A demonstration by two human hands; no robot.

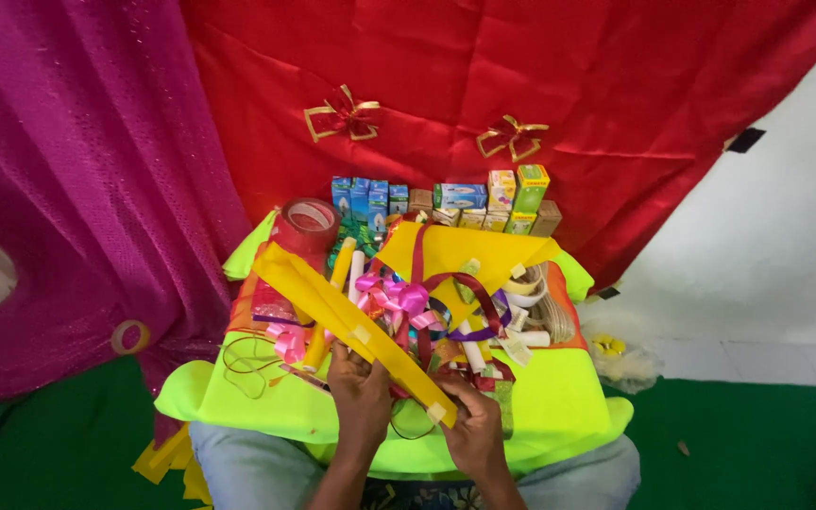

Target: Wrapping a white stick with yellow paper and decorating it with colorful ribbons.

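Yellow paper strip (356, 326) is getting pinched by both hands at its near end, running diagonally up to the far left over the neon green tray (559, 397). Left hand (359, 392) is gripping mid-strip, right hand (474, 430) is clamping the taped tip. Pink ribbon bow (391, 297) is sitting just beyond, small boxes (446, 203) lining the far edge.

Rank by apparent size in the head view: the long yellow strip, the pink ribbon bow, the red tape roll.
1. Long yellow strip, held by both hands, plainly the largest.
2. Red tape roll and pink ribbon bow: they look about alike, and the roll lies farther from the camera, so no ranking between them.
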